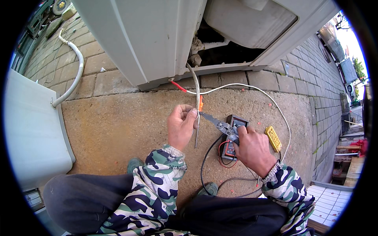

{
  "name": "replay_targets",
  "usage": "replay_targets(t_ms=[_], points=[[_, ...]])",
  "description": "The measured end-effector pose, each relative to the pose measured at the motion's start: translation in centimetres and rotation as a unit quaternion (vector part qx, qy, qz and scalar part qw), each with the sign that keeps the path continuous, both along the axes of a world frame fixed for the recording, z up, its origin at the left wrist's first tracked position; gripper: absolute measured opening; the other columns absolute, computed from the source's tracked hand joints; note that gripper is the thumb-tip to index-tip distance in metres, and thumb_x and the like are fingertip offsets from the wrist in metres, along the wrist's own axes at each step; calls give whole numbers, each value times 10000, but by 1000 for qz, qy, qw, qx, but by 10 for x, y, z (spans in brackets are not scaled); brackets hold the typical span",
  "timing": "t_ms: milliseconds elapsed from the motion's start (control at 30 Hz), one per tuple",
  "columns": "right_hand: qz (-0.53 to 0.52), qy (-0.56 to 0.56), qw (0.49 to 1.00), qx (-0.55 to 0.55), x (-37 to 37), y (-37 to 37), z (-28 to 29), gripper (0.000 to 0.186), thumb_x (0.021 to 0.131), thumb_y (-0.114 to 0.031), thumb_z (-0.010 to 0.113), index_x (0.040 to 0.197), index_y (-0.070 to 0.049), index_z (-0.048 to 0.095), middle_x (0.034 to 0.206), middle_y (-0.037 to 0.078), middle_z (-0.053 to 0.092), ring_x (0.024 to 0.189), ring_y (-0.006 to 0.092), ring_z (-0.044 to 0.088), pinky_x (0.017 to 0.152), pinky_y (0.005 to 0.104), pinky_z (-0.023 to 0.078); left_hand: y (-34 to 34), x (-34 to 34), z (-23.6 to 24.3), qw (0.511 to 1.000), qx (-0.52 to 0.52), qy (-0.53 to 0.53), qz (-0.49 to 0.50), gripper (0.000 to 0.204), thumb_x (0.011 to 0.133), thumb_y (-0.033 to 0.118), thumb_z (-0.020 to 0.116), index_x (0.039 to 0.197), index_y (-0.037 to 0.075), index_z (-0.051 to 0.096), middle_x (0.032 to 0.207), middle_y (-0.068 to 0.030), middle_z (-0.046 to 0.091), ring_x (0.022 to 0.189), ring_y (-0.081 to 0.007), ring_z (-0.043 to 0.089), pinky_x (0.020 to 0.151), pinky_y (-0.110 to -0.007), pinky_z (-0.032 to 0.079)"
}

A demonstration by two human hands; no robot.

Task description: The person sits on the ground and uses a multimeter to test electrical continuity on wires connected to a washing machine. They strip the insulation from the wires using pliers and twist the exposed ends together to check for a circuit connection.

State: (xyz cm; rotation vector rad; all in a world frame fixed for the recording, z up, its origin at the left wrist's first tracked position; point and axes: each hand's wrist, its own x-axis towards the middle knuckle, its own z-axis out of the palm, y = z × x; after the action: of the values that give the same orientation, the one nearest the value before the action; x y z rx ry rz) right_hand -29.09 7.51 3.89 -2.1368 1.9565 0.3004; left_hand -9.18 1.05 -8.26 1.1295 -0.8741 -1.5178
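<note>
This is a place outside, like a yard. Paving bricks (317,70) lie on both sides of the big white machine (157,43), and rough, bare ground (110,126) is in front of it. Far to the machine's right are bright sky (351,43) and a green tree (358,69)

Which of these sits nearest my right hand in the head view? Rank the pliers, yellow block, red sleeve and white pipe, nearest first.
From the right hand:
1. Pliers: held in it.
2. Yellow block: on the ground, just to its right.
3. Red sleeve: up and left, by the foot of the tall cabinet.
4. White pipe: far left.
</note>
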Motion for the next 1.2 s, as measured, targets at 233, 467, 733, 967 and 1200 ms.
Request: replay_targets(t_ms=[233, 467, 733, 967, 1200], points=[[41, 40, 997, -52, -1, 2, -9, 352, 845, -271, 704, 1013, 22, 606, 915, 222, 650, 835, 390, 686, 706, 489, 553, 2, -1, -5, 975, 151, 165, 19, 144, 977, 126, 652, 1037, 14, 586, 801, -30, 580, 574, -117, 544, 590, -319, 512], [-58, -118, 989, 75, -3, 7, -19, 431, 861, -300, 690, 1072, 69, 618, 965, 271, 661, 858, 442, 679, 751, 519, 544, 2, 2, -3, 953, 198, 228, 1, 126, 985, 140, 655, 1027, 37, 596, 772, -3, 567, 582, -124, 557, 608, -343, 535], [17, -59, 998, 10, -7, 1, -10, 431, 839, -284, 708, 1091, 54, 622, 963, 246, 637, 908, 417, 643, 824, 489, 524, -1, 11, -10, 941, 224, 252, -41, 89, 1001, 131, 623, 1005, 46, 600, 750, -1, 566, 563, -128, 564, 634, -362, 540], [7, -76, 997, -22, -3, 5, -16, 447, 833, -287, 719, 1102, 51, 603, 994, 244, 618, 943, 410, 633, 834, 491, 511, 0, 10, -6, 937, 242, 246, -53, 115, 1004, 148, 577, 926, 65, 562, 733, -13, 544, 535, -149, 537, 638, -385, 527], [15, -25, 999, -33, -2, 0, -14, 366, 777, -227, 730, 999, 28, 591, 958, 232, 624, 879, 400, 654, 772, 493, 527, 2, 5, -13, 932, 242, 264, -52, 172, 1009, 227, 574, 939, 69, 584, 754, -20, 566, 567, -146, 537, 619, -370, 504]])
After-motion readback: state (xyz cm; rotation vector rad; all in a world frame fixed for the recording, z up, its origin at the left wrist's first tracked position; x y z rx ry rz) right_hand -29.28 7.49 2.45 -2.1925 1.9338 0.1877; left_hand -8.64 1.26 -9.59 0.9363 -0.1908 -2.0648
